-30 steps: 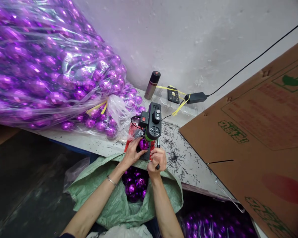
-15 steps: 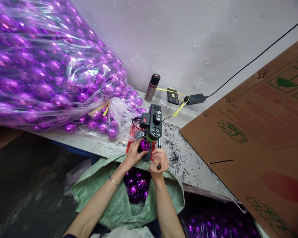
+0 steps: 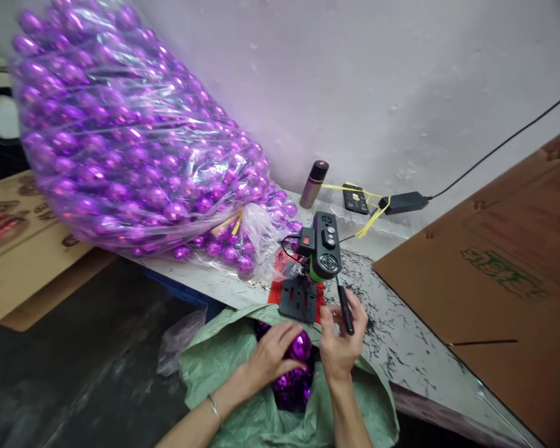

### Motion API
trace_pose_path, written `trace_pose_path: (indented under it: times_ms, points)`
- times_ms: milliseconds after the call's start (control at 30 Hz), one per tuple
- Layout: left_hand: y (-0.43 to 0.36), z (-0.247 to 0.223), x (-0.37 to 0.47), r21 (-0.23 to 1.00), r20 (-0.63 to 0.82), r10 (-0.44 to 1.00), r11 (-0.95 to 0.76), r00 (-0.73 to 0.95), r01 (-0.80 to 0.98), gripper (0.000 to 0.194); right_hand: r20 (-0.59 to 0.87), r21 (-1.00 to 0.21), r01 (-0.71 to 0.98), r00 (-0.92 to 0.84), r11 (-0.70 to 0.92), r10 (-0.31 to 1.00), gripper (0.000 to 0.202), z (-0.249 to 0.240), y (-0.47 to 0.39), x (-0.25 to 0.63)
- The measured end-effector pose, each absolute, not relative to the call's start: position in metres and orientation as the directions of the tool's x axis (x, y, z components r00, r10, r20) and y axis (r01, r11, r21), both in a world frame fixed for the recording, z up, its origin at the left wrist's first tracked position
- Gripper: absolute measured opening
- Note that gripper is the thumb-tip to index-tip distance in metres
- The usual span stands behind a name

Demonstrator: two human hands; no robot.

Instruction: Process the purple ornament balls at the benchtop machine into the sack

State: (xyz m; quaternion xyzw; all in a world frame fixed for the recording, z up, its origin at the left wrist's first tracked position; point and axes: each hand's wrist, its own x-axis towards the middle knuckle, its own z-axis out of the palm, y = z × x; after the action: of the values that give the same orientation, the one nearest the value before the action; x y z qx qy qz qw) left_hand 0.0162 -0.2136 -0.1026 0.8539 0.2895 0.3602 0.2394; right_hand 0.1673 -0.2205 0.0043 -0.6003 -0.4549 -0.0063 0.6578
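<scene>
A shiny purple ball [image 3: 301, 346] lies between the thumb and fingers of my left hand [image 3: 271, 353], just above the mouth of a green woven sack [image 3: 224, 348]. More purple balls show inside the sack. My right hand [image 3: 343, 330] is beside the small black drill press [image 3: 326, 246], its fingers apart around the black lever handle [image 3: 345, 308]; whether it grips the handle is hard to tell. The press's slotted base plate [image 3: 297, 300] has no ball on it and rests over a red sheet [image 3: 275, 292].
A large clear bag [image 3: 144, 155] of purple balls leans at the left. Behind the press are a bottle [image 3: 314, 184], a phone [image 3: 355, 198] and a black adapter [image 3: 406, 203]. Dark shavings litter the table [image 3: 401, 323]. A cardboard box [image 3: 494, 280] stands at the right.
My left hand has moved with a ball from the press down to the sack's mouth. My right hand's fingers have loosened around the lever. The view has shifted left.
</scene>
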Motion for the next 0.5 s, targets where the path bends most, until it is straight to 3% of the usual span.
trace_pose_path:
  times_ms: [67,133,233,300,367,500]
  points:
    - [-0.230,-0.110,0.008,0.601,0.438,0.652,-0.724,0.619,0.337,0.096,0.508,-0.849,0.488,0.647,0.203,0.569,0.040,-0.014,-0.231,0.162]
    - [-0.238,-0.114,0.004,0.603,0.427,0.656,-0.719,0.622,0.345,0.099,0.497,-0.835,0.518,0.568,0.185,0.656,0.028,-0.026,-0.239,0.154]
    - [-0.228,-0.105,-0.002,0.608,0.493,0.680,-0.716,0.542,0.344,0.064,0.595,-0.721,0.616,0.317,0.317,0.738,0.017,-0.028,-0.237,0.138]
    - [-0.208,-0.090,-0.011,0.577,0.606,0.679,-0.734,0.414,0.358,0.044,0.639,-0.669,0.620,0.198,0.410,0.743,0.019,-0.024,-0.222,0.125]
    - [-0.179,-0.072,-0.025,0.543,0.703,0.670,-0.723,0.240,0.428,0.042,0.644,-0.656,0.611,0.147,0.444,0.750,0.020,-0.019,-0.196,0.112]
    - [-0.107,-0.033,-0.069,0.537,0.746,0.662,-0.536,-0.070,0.651,0.035,0.539,-0.739,0.577,0.196,0.348,0.819,0.035,-0.019,-0.119,0.086]
